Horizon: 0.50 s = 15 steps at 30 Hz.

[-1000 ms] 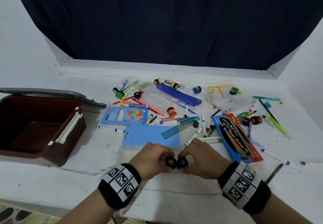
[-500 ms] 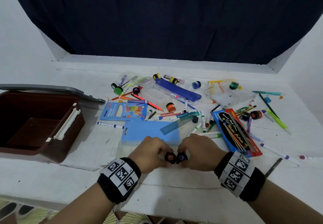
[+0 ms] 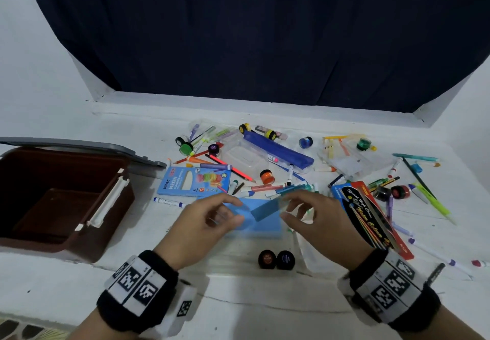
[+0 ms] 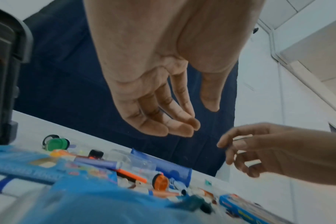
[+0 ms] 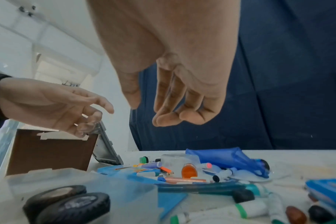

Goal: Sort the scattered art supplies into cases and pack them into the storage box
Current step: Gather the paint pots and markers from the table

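**Both hands raised over a blue case, two paint pots on the table below**

Head view: the left hand (image 3: 204,223) and right hand (image 3: 315,220) hover at centre frame above a flat blue case (image 3: 254,220), fingers loosely extended and apart, thumbs clear of the fingertips; neither holds anything. The left wrist view shows the left hand (image 4: 159,84) palm-on with its fingers (image 4: 175,125) relaxed and bare; the right wrist view shows the same of the right hand (image 5: 175,84). A translucent teal ruler (image 3: 275,204) lies slanted across the case, between the two hands. Two small dark paint pots (image 3: 276,259), one with an orange label and one with a blue label, stand touching side by side at lower centre, nearer the viewer than the case. The brown storage box (image 3: 66,201) sits open at the left edge, its grey lid (image 3: 87,146) behind it. Across the upper centre and right of the white table (image 3: 238,302) lie scattered markers, pencils and further paint pots, a light-blue neon colour-pencil box (image 3: 193,181), a clear case with a dark blue lid (image 3: 275,151), another clear case (image 3: 347,163), and a red-and-black colour-pencil pack (image 3: 371,223).
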{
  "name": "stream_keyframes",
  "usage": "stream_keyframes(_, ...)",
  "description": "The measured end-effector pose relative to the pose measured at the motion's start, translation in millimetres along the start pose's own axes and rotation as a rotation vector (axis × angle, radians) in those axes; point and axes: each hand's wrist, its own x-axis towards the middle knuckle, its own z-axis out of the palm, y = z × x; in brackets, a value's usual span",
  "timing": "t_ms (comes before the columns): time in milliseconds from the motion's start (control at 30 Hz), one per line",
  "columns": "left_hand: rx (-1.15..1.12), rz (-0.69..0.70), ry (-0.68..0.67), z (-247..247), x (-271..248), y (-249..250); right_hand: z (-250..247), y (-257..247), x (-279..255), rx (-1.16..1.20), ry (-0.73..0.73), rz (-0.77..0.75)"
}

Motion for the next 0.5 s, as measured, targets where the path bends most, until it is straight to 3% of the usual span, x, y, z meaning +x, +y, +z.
stream_keyframes(233, -0.096, -0.008, 0.194, -44, 44, -9, 9, 8, 49, 0.136, 0.038, 0.229)
stream_keyframes(500, 0.136, -0.169, 0.178, -81, 152, -64, 21, 28, 130, -0.176, -0.162, 0.334)
